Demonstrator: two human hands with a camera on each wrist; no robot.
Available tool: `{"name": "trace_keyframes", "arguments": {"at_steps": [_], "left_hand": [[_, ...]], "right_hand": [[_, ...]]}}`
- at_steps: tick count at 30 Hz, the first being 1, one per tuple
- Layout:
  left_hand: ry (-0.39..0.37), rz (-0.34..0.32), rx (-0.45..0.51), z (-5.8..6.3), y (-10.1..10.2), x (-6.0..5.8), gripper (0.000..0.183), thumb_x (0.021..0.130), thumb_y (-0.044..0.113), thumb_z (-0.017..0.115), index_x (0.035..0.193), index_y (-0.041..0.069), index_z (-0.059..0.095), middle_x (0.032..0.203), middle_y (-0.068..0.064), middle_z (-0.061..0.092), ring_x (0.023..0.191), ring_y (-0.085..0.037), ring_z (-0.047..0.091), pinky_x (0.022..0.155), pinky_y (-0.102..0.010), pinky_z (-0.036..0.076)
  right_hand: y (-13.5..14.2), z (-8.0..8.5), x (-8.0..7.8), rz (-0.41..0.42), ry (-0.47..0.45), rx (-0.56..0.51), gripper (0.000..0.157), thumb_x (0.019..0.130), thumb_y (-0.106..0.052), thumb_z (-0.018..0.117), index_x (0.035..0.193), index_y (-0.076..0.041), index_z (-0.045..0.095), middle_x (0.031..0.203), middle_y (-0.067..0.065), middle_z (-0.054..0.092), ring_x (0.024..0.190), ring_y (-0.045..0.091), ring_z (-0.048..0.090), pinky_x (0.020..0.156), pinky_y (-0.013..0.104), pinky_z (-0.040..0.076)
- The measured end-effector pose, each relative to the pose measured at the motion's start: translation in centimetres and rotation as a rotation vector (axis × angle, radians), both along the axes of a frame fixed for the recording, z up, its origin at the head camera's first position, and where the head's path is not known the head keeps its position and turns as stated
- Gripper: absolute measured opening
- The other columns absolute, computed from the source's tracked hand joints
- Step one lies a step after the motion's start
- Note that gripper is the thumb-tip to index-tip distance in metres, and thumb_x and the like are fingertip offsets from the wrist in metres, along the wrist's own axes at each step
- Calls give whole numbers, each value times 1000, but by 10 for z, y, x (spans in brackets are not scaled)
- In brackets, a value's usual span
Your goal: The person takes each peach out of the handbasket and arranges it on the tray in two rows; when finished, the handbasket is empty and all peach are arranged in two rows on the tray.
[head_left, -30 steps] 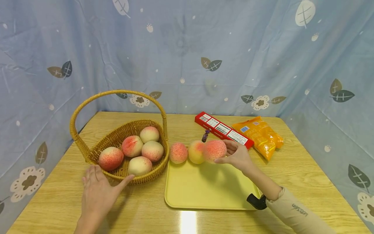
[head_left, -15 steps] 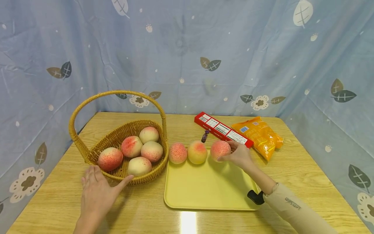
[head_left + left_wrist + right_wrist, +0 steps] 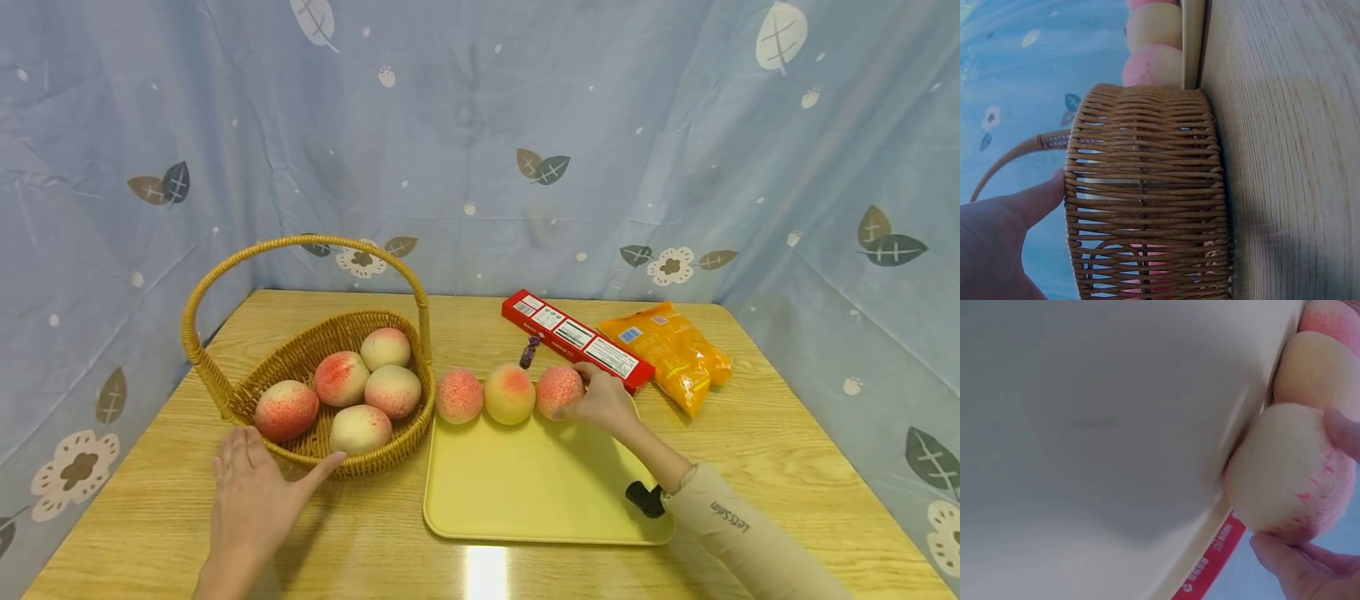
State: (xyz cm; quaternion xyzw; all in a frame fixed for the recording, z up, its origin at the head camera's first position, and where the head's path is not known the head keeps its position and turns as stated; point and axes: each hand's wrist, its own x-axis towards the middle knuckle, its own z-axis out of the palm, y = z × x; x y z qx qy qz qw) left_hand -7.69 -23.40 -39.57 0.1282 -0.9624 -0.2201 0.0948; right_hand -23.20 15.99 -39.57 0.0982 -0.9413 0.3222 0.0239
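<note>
A woven wicker basket (image 3: 375, 460) with a tall hoop handle holds several peaches (image 3: 287, 410) at the left of the table. My left hand (image 3: 251, 500) rests at its near rim, fingers fairly straight and thumb spread; in the left wrist view the thumb touches the rim of the basket (image 3: 1147, 162). Along the far edge of a yellow tray (image 3: 547, 492) three peaches sit in a row. My right hand (image 3: 603, 404) holds the rightmost peach (image 3: 558, 392) between thumb and fingers. In the right wrist view this peach (image 3: 1285, 475) lies against the tray's edge, beside a yellower peach (image 3: 1313, 372).
Behind the tray lie a long red box (image 3: 577, 337) and an orange snack bag (image 3: 671, 354). A small purple wrapped candy (image 3: 529, 352) lies between the tray and the box. A patterned blue curtain (image 3: 465, 167) closes off the back and both sides.
My right hand has moved the held peach right, then down to the tray's far edge beside the yellower peach. My left hand has stayed at the basket rim.
</note>
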Motion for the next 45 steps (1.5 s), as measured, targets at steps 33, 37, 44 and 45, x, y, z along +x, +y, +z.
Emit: {"name": "trace_keyframes", "arguments": {"at_steps": [33, 37, 44, 45], "left_hand": [[15, 12, 0, 0, 1, -1, 124, 84, 69, 58, 136, -32, 8, 142, -52, 11, 135, -61, 10, 112, -66, 5], [19, 15, 2, 0, 1, -1, 124, 83, 69, 58, 136, -31, 8, 142, -52, 11, 135, -61, 10, 112, -66, 6], [10, 12, 5, 0, 1, 0, 124, 84, 69, 58, 136, -32, 8, 142, -52, 11, 135, -61, 10, 112, -66, 5], [9, 11, 5, 0, 1, 0, 124, 84, 69, 58, 136, -32, 8, 142, -52, 11, 135, -61, 10, 112, -66, 5]], "right_hand": [[-1, 3, -3, 95, 119, 154, 76, 61, -20, 92, 120, 11, 56, 108, 26, 65, 96, 42, 64, 81, 54, 55], [-1, 5, -3, 104, 118, 169, 78, 62, -20, 91, 123, 12, 55, 110, 27, 64, 98, 43, 63, 83, 55, 54], [-6, 24, 1, 99, 179, 109, 79, 66, -18, 90, 129, 12, 54, 120, 29, 61, 89, 38, 62, 79, 51, 53], [-8, 28, 3, 100, 189, 81, 77, 68, -17, 89, 130, 11, 54, 122, 29, 61, 84, 36, 61, 76, 50, 52]]}}
